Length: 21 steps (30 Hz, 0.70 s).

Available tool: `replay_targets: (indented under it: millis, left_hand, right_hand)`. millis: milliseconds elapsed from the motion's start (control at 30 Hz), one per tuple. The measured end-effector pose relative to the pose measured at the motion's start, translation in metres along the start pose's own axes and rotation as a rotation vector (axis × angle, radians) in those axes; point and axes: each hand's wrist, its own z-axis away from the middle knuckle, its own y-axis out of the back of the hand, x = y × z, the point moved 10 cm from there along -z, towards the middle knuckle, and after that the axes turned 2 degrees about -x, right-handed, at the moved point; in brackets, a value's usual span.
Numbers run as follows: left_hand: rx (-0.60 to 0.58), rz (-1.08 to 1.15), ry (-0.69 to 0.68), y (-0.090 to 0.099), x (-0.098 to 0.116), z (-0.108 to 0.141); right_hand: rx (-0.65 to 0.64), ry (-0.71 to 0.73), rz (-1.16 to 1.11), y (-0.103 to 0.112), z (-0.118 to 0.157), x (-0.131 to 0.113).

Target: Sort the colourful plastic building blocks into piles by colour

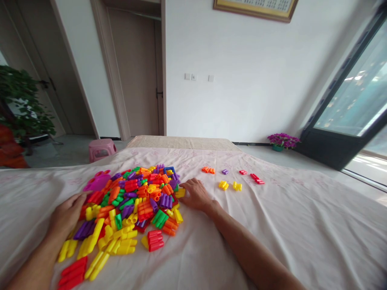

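A heap of plastic bullet-shaped building blocks (130, 201) in red, orange, yellow, green and purple lies on the pale cloth. At its left edge rests my left hand (65, 215), fingers stretched towards red blocks (96, 197) and a pink flower-shaped piece (98, 181). On the opposite side my right hand (196, 194) lies low on the cloth, its fingers apart and touching or beside a yellow block (180, 193). Neither hand visibly grips a block, though some fingertips are hidden. Nearest me are a red block (72, 274) and long yellow blocks (98, 264).
Right of the heap lie a few scattered blocks: orange (208, 170), purple (225, 171), yellow (223, 185) and red (257, 179). Beyond the cloth-covered surface (272, 233) stand a pink stool (102, 150), a leafy plant (24, 100) and a pot of purple flowers (283, 140).
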Motion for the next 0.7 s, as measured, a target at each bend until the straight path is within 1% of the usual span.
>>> replay_targets:
  millis: [67, 133, 267, 367, 433, 467, 533, 633, 700]
  left_hand:
    - [-0.032, 0.086, 0.063, -0.001, 0.0, 0.003]
    - [-0.043, 0.137, 0.099, -0.001, 0.0, 0.004]
    - [-0.044, 0.177, 0.114, -0.003, -0.004, 0.002]
    - [-0.054, 0.174, 0.119, -0.006, -0.01, 0.0]
    - [-0.056, 0.163, 0.121, -0.007, -0.012, -0.001]
    - [-0.052, 0.16, 0.119, -0.006, -0.012, 0.0]
    - [-0.046, 0.148, 0.112, -0.004, -0.01, 0.001]
    - [-0.037, 0.132, 0.107, -0.001, -0.005, 0.002]
    - [-0.043, 0.126, 0.117, 0.0, -0.004, 0.003]
  right_hand:
    - [0.014, -0.031, 0.023, 0.012, -0.001, 0.012]
    - [0.026, -0.101, 0.04, 0.028, 0.0, 0.034]
    - [0.034, -0.293, 0.068, 0.067, 0.013, 0.095]
    - [0.045, -0.438, 0.093, 0.094, 0.034, 0.142]
    - [0.056, -0.52, 0.101, 0.107, 0.049, 0.171]
    - [0.054, -0.559, 0.095, 0.111, 0.057, 0.185]
    - [0.034, -0.636, 0.052, 0.111, 0.072, 0.213]
    - [-0.02, -0.714, -0.038, 0.098, 0.086, 0.244]
    - [-0.068, -0.739, -0.025, 0.088, 0.09, 0.255]
